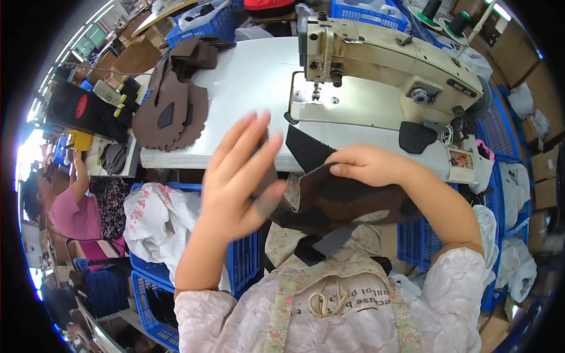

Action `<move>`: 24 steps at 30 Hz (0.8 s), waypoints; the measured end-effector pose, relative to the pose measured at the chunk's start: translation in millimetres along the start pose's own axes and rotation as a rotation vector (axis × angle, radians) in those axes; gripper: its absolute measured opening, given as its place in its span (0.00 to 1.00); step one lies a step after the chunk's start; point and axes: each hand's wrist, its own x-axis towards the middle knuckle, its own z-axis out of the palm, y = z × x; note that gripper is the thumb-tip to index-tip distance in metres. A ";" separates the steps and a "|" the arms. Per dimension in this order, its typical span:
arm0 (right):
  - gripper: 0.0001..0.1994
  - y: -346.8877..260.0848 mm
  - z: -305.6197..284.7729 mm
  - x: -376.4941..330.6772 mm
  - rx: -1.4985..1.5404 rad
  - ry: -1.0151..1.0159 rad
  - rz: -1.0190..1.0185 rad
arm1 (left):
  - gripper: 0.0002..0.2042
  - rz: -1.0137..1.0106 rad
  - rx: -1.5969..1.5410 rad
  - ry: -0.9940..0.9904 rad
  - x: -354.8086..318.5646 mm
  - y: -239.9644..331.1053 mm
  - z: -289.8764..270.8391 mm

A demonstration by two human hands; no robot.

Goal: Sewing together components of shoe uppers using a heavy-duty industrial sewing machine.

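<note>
Lettering shows on the pale shirt [353, 323], sewing machine [382, 59] and white bag [159, 215].

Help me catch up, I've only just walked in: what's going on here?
Someone is at a sewing machine. Their right hand pinches the edge of a dark brown and black piece in front of the machine. The left hand is raised beside it, open and blurred; whether it touches the piece can't be told. Brown scalloped pieces lie piled toward the left of the white tabletop, and a co-worker in pink is farther left.
</note>
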 end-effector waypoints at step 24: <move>0.06 32.4 -9.0 -40.7 -0.693 0.737 0.307 | 0.26 -0.286 0.293 -0.342 -13.7 -124.7 212.7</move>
